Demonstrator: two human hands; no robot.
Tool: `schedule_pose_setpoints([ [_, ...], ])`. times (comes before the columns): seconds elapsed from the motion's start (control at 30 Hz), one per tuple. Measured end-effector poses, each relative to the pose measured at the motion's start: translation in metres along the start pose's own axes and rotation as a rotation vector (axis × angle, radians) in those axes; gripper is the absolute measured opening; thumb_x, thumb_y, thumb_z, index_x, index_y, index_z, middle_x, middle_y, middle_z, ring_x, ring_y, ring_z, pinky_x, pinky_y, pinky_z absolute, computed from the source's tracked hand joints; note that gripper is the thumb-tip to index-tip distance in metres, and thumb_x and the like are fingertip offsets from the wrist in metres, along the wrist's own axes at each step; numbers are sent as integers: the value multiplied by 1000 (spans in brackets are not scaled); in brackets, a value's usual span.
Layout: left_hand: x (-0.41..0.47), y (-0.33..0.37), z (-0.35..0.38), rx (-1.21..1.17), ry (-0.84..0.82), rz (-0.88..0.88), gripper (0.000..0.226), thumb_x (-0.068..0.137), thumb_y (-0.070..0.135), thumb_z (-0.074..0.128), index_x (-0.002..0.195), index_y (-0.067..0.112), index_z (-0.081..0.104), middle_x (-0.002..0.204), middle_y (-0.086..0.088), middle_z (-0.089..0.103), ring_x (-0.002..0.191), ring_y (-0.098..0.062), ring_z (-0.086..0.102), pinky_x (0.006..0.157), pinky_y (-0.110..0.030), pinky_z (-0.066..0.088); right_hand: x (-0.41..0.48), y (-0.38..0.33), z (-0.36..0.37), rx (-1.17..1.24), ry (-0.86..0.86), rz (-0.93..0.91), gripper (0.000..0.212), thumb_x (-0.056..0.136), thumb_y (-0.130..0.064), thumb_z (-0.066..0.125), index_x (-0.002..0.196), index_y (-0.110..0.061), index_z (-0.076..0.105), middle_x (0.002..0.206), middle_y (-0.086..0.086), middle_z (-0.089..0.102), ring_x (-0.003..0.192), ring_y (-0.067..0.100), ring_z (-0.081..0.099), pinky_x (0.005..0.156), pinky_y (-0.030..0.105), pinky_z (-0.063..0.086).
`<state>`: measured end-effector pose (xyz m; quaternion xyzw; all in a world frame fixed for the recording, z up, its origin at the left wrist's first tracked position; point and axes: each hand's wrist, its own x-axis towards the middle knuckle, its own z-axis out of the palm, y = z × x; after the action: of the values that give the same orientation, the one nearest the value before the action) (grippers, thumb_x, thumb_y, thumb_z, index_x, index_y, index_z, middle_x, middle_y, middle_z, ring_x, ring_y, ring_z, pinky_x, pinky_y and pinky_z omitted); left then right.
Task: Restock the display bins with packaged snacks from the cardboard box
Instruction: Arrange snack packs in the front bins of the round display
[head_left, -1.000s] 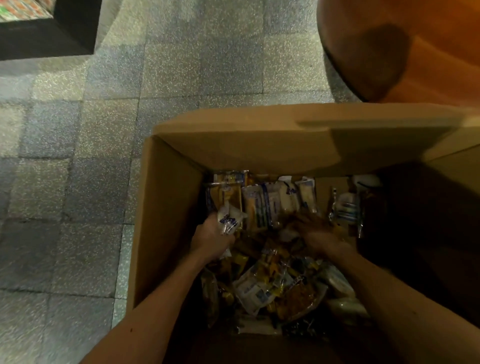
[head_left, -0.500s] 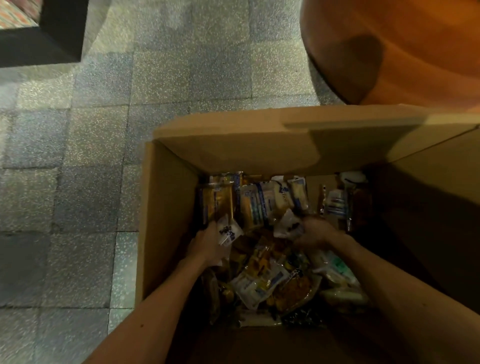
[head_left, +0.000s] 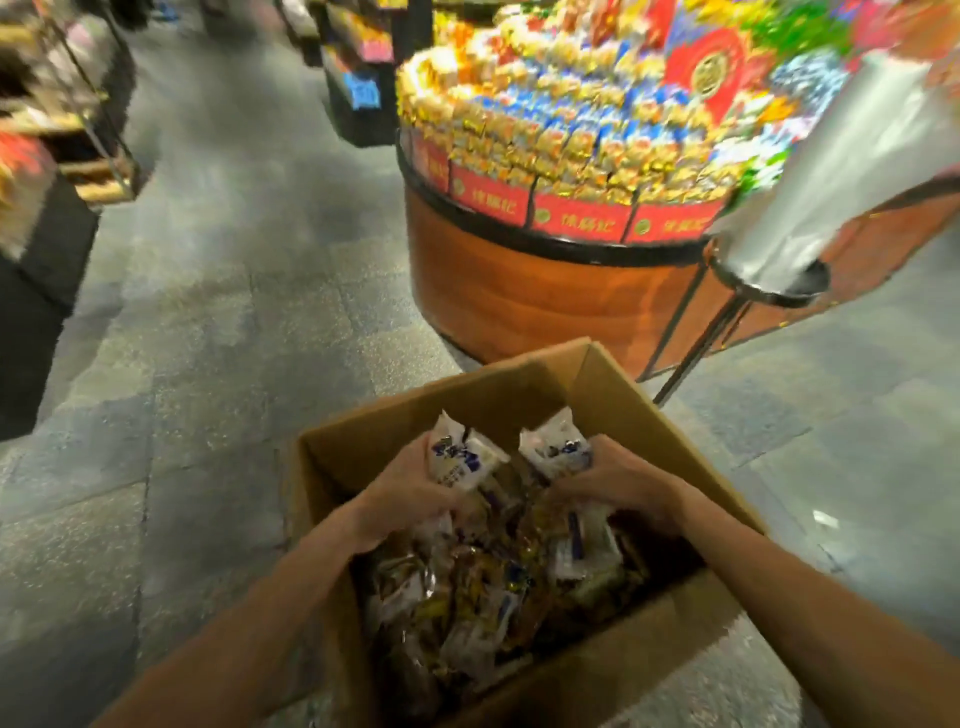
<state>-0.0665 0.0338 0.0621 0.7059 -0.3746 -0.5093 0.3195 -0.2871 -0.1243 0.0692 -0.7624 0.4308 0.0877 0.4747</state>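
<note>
1. Head view: cardboard box (head_left: 332, 467) is sitting open on the grey tiled floor (head_left: 234, 338), with both forearms reaching into it from the near side.
2. Left hand (head_left: 410, 493) is gripping a bunch of white-and-blue packets (head_left: 457, 460). Its fingers are curling round their lower ends and the tops are sticking up past the hand.
3. Right hand (head_left: 618, 483) is gripping another white packet (head_left: 556, 449) of the same look, fingers clamping on it.
4. Held packets are hanging over the loose snack heap (head_left: 493, 597), near the box's far wall.
5. Heap is covering the box bottom. Wrappers are showing mixed white, yellow and brown, too blurred to read.
6. Round display bin (head_left: 545, 291) with a wooden wall is standing just beyond the box, carrying piled yellow, blue and red snack packs (head_left: 571, 119). A red label strip (head_left: 576, 218) is running along its rim.
7. Silver plastic sheet (head_left: 857, 171) is leaning out of a black ring stand (head_left: 769, 283), right of the bin.
8. Shelving (head_left: 62, 130) is showing at far left, blurred.
</note>
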Motion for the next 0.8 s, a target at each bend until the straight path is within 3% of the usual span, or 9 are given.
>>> schedule_pose_setpoints([
  [0.1, -61, 67, 14, 85, -82, 223, 55, 68, 10, 90, 112, 22, 60, 99, 0, 75, 93, -15, 71, 82, -28, 58, -116, -29, -14, 94, 156, -48, 14, 80, -23, 83, 82, -21, 70, 79, -9, 72, 81, 14, 68, 87, 38, 57],
  [0.2, -115, 132, 38, 162, -154, 449, 82, 58, 35, 97, 128, 31, 53, 116, 12, 70, 106, -3, 65, 97, -29, 52, -230, -50, -30, 228, 343, -108, 23, 86, -10, 77, 76, -24, 61, 70, -6, 67, 73, 3, 67, 67, 10, 50],
  [0.23, -136, 154, 50, 193, -186, 521, 94, 54, 43, 97, 134, 32, 49, 121, 14, 68, 111, -4, 64, 101, -33, 50, -262, -47, -35, 269, 396, -118, 21, 85, -10, 77, 77, -21, 62, 74, -6, 68, 69, 0, 66, 66, 9, 50],
  [0.3, -170, 192, 78, 184, -249, 638, 82, 59, 37, 96, 128, 30, 53, 110, 18, 72, 103, 1, 66, 94, -24, 52, -324, -39, -39, 322, 537, -122, 9, 82, -8, 79, 79, -11, 71, 81, 9, 74, 72, 14, 72, 80, 29, 58],
  [0.37, -208, 225, 114, 159, -313, 741, 61, 68, 22, 91, 118, 29, 56, 95, 22, 73, 85, 10, 66, 76, -10, 48, -381, -21, -40, 431, 701, -119, 11, 80, -5, 78, 88, 2, 73, 88, 22, 75, 76, 29, 72, 84, 45, 58],
  [0.47, -254, 259, 179, 137, -384, 875, 60, 67, 35, 89, 117, 34, 56, 92, 23, 68, 77, 12, 62, 67, -11, 44, -466, 5, -29, 610, 907, -121, 19, 81, -5, 75, 97, 5, 70, 94, 23, 75, 77, 29, 73, 76, 40, 61],
  [0.57, -299, 278, 256, 108, -519, 989, 39, 76, 24, 85, 102, 31, 57, 75, 24, 70, 64, 7, 62, 56, -8, 44, -548, 38, -4, 781, 1079, -138, 27, 81, -6, 75, 104, 8, 70, 100, 23, 75, 79, 31, 71, 80, 41, 58],
  [0.67, -354, 279, 342, 49, -653, 1077, 29, 79, 34, 81, 100, 30, 61, 82, 26, 72, 74, 3, 67, 60, -8, 47, -631, 78, 33, 905, 1247, -187, 44, 72, -13, 79, 110, 8, 69, 105, 24, 73, 87, 37, 68, 86, 46, 56],
  [0.8, -418, 246, 455, 18, -860, 1049, 20, 86, 13, 71, 101, 22, 63, 80, 24, 74, 76, 7, 67, 66, -5, 46, -720, 136, 98, 1087, 1397, -248, 44, 73, -8, 77, 111, 12, 66, 87, 20, 72, 66, 25, 69, 60, 31, 57],
])
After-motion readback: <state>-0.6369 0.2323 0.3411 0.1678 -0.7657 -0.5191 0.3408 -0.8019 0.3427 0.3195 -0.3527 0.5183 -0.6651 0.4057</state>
